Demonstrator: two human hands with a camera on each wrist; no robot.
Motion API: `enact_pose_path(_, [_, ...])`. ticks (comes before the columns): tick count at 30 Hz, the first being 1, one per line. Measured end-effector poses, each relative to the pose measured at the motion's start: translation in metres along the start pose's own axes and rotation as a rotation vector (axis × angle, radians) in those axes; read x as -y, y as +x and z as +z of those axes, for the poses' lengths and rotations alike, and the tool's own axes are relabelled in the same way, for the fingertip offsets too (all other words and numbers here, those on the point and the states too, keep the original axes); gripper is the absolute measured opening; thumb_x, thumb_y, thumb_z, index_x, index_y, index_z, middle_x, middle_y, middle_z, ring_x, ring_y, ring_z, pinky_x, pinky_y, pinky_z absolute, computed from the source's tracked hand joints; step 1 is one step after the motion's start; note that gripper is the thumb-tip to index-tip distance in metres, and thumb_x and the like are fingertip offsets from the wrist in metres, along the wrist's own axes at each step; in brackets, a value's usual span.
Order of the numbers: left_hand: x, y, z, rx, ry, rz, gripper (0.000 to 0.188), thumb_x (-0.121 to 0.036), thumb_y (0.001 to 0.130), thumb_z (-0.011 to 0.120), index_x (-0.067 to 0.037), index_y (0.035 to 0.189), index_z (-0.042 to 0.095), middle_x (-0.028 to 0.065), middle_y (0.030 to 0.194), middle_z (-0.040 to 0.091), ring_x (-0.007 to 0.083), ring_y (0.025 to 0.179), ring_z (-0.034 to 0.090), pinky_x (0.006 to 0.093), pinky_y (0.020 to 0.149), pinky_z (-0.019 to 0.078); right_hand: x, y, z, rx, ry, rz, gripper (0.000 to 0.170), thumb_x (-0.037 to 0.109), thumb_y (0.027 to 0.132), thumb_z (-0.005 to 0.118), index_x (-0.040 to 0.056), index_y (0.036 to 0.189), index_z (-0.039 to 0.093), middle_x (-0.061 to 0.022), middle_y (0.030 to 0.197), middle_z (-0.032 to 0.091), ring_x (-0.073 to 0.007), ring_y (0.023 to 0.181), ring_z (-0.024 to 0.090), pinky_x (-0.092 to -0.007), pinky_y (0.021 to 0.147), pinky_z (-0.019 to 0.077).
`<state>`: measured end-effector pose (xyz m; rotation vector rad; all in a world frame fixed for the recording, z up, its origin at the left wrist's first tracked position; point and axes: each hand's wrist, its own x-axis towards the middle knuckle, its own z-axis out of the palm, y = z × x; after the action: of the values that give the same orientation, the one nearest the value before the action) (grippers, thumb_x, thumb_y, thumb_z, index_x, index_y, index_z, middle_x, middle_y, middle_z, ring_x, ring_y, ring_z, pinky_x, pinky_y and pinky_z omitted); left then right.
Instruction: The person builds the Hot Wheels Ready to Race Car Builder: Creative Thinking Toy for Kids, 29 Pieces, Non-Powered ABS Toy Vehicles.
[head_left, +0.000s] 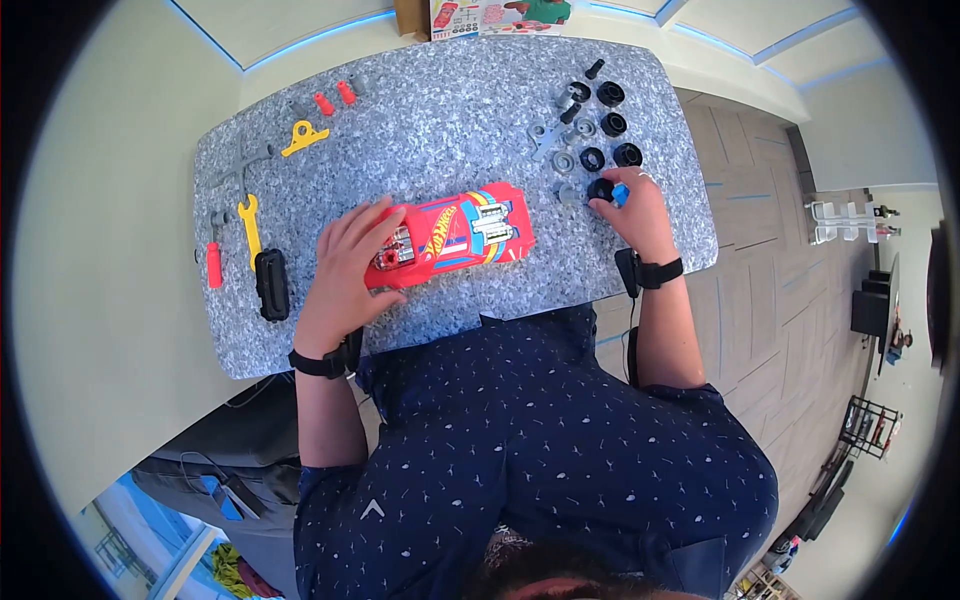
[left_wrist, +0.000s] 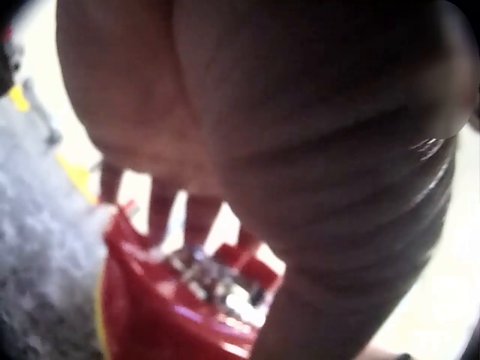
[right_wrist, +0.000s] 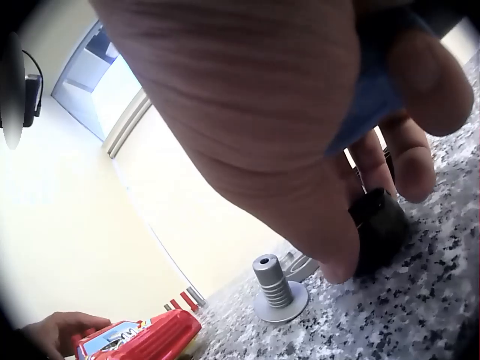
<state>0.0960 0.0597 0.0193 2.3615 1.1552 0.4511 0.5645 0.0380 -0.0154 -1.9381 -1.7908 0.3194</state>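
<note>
A red Hot Wheels toy car (head_left: 462, 232) with a silver engine piece and blue and yellow stripes lies at the middle of the table. My left hand (head_left: 346, 262) rests around its left end, fingers fairly straight along the far side and thumb by the near side. The left wrist view shows the fingers hanging past the car's red body (left_wrist: 142, 307). At the right, my right hand (head_left: 642, 212) pinches a black toy wheel (right_wrist: 381, 229) between thumb and fingers, low at the tabletop. A blue piece (right_wrist: 375, 101) is tucked in that palm, mostly hidden by the fingers.
Several black wheels (head_left: 627, 154) and grey hubs (head_left: 563, 161) sit beyond the right hand; one grey ridged hub (right_wrist: 274, 285) stands close by. To the left lie a yellow wrench (head_left: 250, 225), a yellow bracket (head_left: 304, 138), a red-handled tool (head_left: 214, 265) and a black part (head_left: 271, 284).
</note>
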Motion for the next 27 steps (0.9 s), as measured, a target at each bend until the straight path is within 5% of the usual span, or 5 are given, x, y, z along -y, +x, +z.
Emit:
enact_pose_path(4, [0.010, -0.002, 0.005, 0.011, -0.140, -0.012, 0.115, -0.013, 0.065, 0.100, -0.016, 0.171, 0.055, 0.0135, 0.174, 0.055, 0.0406, 0.157, 0.053, 0.0542, 0.129, 0.0424, 0.030, 0.002, -0.013, -0.103, 0.181, 0.021, 0.047, 0.012, 0.080, 0.098, 0.0021, 0.122, 0.078, -0.0165, 0.118, 0.078, -0.0351, 0.107, 0.076, -0.0436, 0.092, 0.0603])
enact_pose_path(9, [0.011, 0.000, 0.003, -0.073, -0.172, 0.015, 0.104, -0.023, 0.073, 0.095, -0.018, 0.170, 0.057, 0.0156, 0.158, 0.066, 0.0411, 0.137, 0.064, 0.0508, 0.119, 0.0534, 0.098, -0.014, -0.021, -0.048, 0.388, -0.245, 0.049, 0.010, 0.080, 0.098, 0.0055, 0.124, 0.076, -0.0105, 0.117, 0.075, -0.0250, 0.099, 0.073, -0.0360, 0.082, 0.0581])
enact_pose_path(16, [0.019, -0.011, -0.006, 0.054, -0.460, -0.157, 0.100, -0.029, 0.081, 0.091, -0.013, 0.172, 0.054, 0.0228, 0.138, 0.075, 0.0370, 0.119, 0.074, 0.0444, 0.110, 0.0560, 0.127, -0.033, 0.007, 0.083, 0.454, -0.437, 0.052, 0.009, 0.083, 0.097, 0.0074, 0.130, 0.076, -0.0125, 0.129, 0.071, -0.0306, 0.106, 0.075, -0.0401, 0.091, 0.0630])
enact_pose_path(19, [0.027, -0.012, 0.003, -0.037, -0.467, -0.030, 0.099, -0.031, 0.081, 0.091, -0.011, 0.171, 0.055, 0.0206, 0.132, 0.075, 0.0326, 0.113, 0.075, 0.0417, 0.105, 0.0568, 0.127, -0.030, 0.011, 0.054, 0.410, -0.460, 0.054, 0.009, 0.083, 0.097, 0.0075, 0.134, 0.076, -0.0130, 0.130, 0.070, -0.0321, 0.107, 0.075, -0.0412, 0.092, 0.0635])
enact_pose_path(27, [0.020, -0.013, -0.009, 0.069, -0.501, -0.195, 0.100, -0.039, 0.081, 0.085, -0.010, 0.172, 0.055, 0.0108, 0.128, 0.071, 0.0201, 0.104, 0.063, 0.0340, 0.092, 0.0517, 0.127, -0.027, 0.011, 0.054, 0.351, -0.458, 0.058, 0.012, 0.085, 0.097, 0.0061, 0.139, 0.076, -0.0138, 0.135, 0.070, -0.0336, 0.113, 0.075, -0.0430, 0.096, 0.0630])
